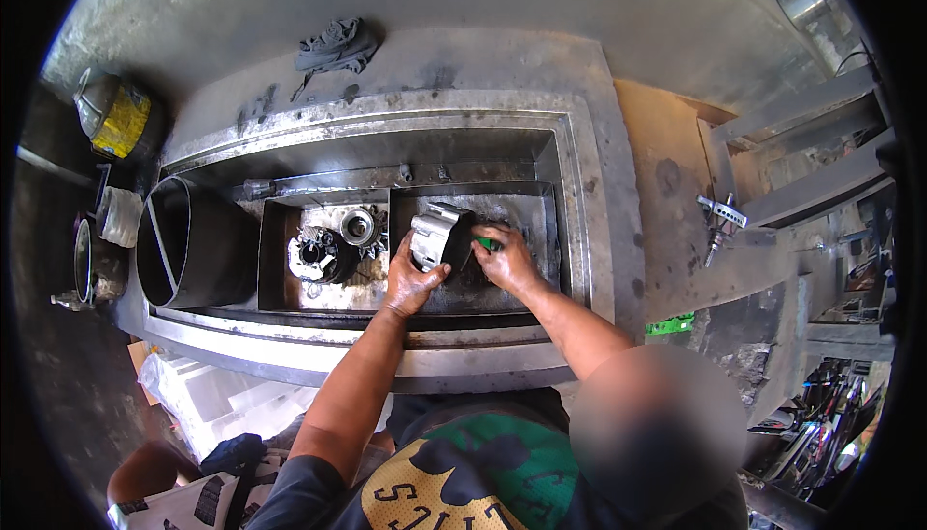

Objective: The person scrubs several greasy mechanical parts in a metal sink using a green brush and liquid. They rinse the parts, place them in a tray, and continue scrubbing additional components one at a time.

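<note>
My left hand [413, 281] is wrapped round the near left side of a silver, ribbed metal housing [435, 237], which is tilted on its side over the right compartment of a metal tray [389, 260]. My right hand [508, 260] is closed on a small green-handled tool [486, 242] at the housing's dark open side. The tool's working end is hidden. In the tray's left compartment lie a dark round part with pale vanes [319, 253] and a metal ring [358, 227]. Both hands look wet or oily.
A large dark cylindrical container [208, 250] stands left of the tray. A yellow-labelled jug [121, 123] is at the far left, and a grey rag [338, 44] lies behind the basin [584, 173]. A metal tool [720, 221] rests on the right-hand surface. Another person's arm [145, 469] shows lower left.
</note>
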The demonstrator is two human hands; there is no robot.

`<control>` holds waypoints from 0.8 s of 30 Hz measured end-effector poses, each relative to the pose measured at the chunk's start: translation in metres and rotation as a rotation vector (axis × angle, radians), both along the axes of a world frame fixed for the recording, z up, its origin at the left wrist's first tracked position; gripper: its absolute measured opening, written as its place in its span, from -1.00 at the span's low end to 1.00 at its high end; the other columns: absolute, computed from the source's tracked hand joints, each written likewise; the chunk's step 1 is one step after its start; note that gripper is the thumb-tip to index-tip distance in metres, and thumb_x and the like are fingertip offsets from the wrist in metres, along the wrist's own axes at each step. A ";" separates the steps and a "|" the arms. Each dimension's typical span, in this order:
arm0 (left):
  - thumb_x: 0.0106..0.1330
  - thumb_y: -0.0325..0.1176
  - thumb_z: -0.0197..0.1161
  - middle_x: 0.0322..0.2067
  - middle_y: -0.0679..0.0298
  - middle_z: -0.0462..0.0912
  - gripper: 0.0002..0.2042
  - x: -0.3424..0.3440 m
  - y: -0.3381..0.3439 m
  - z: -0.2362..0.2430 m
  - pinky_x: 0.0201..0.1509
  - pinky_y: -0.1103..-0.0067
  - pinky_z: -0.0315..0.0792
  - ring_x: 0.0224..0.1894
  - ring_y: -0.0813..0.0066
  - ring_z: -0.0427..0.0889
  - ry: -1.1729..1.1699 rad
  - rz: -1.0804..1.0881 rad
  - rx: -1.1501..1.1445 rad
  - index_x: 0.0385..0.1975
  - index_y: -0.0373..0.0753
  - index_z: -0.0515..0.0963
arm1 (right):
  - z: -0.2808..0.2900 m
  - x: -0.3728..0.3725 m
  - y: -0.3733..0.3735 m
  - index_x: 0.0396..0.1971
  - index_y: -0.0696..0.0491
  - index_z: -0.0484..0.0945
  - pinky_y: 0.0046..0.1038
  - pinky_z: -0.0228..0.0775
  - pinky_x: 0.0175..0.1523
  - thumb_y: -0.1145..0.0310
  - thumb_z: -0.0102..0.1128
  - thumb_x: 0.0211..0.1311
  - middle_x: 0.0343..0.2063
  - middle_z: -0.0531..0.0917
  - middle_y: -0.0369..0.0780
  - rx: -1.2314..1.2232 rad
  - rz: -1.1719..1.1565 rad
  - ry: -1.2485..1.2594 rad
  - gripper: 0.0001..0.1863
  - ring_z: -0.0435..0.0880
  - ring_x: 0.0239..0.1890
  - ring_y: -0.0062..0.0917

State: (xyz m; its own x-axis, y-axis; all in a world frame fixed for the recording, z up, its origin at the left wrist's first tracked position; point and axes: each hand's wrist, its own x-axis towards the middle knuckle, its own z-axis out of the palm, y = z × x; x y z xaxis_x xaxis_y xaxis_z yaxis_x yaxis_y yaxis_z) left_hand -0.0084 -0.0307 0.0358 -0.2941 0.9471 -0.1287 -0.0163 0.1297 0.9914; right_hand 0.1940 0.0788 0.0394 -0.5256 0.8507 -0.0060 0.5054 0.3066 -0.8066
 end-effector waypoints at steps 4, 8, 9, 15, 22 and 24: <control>0.04 -0.41 0.60 0.17 0.09 0.59 -0.07 0.002 0.002 0.000 0.39 0.46 0.38 0.19 0.36 0.56 0.252 0.000 0.069 0.43 -0.49 0.21 | -0.003 0.001 -0.010 -0.10 0.12 0.69 -0.26 0.63 -0.05 0.39 0.43 0.28 -0.32 0.77 -0.05 -0.261 -0.054 0.093 -0.76 0.78 -0.23 -0.09; 0.06 -0.39 0.60 0.15 0.08 0.59 -0.08 -0.001 -0.002 0.000 0.36 0.45 0.40 0.18 0.38 0.56 0.296 0.051 0.068 0.42 -0.50 0.22 | 0.011 0.004 -0.003 -0.18 0.15 0.73 -0.30 0.65 -0.04 0.35 0.45 0.28 -0.24 0.81 -0.02 0.238 -0.066 0.158 -0.79 0.82 -0.16 -0.20; 0.03 -0.36 0.62 0.19 0.04 0.56 -0.05 -0.001 -0.001 -0.001 0.37 0.45 0.40 0.21 0.34 0.55 0.232 0.064 0.043 0.42 -0.51 0.22 | 0.010 0.004 -0.007 -0.22 0.14 0.74 -0.28 0.65 -0.05 0.34 0.45 0.26 -0.26 0.80 -0.02 0.168 -0.038 0.149 -0.80 0.81 -0.18 -0.17; 0.21 -0.28 0.59 0.07 0.16 0.66 -0.27 0.000 -0.001 0.022 0.27 0.49 0.46 0.06 0.44 0.62 -0.029 0.022 -0.097 0.30 -0.45 0.36 | 0.023 0.006 0.006 -0.19 0.12 0.72 -0.17 0.61 0.06 0.19 0.42 0.26 -0.24 0.78 0.04 -0.054 -0.221 -0.105 -0.71 0.77 -0.11 -0.04; 0.28 -0.12 0.57 -0.08 0.23 0.70 -0.39 -0.001 0.001 -0.002 0.14 0.55 0.48 -0.04 0.52 0.62 -0.215 0.090 -0.132 0.16 -0.40 0.50 | 0.007 0.020 0.019 -0.19 0.09 0.72 -0.20 0.63 -0.01 0.26 0.36 0.21 -0.22 0.77 0.04 -0.054 -0.150 -0.344 -0.75 0.78 -0.13 -0.04; 0.29 -0.09 0.56 -0.08 0.24 0.70 -0.39 -0.002 0.003 -0.002 0.12 0.55 0.48 -0.05 0.53 0.61 -0.206 0.073 -0.177 0.15 -0.39 0.50 | 0.041 0.008 0.008 -0.25 0.10 0.73 -0.22 0.65 -0.14 0.28 0.35 0.21 -0.34 0.80 -0.04 0.139 -0.199 -0.074 -0.78 0.80 -0.26 -0.06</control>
State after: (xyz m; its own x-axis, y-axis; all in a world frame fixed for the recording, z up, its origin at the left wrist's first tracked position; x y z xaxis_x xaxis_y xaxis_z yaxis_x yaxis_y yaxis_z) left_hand -0.0101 -0.0273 0.0334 -0.3113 0.8816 -0.3548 -0.2311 0.2919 0.9281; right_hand 0.2024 0.0868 0.0804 -0.3505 0.9326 0.0857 0.6230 0.3005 -0.7222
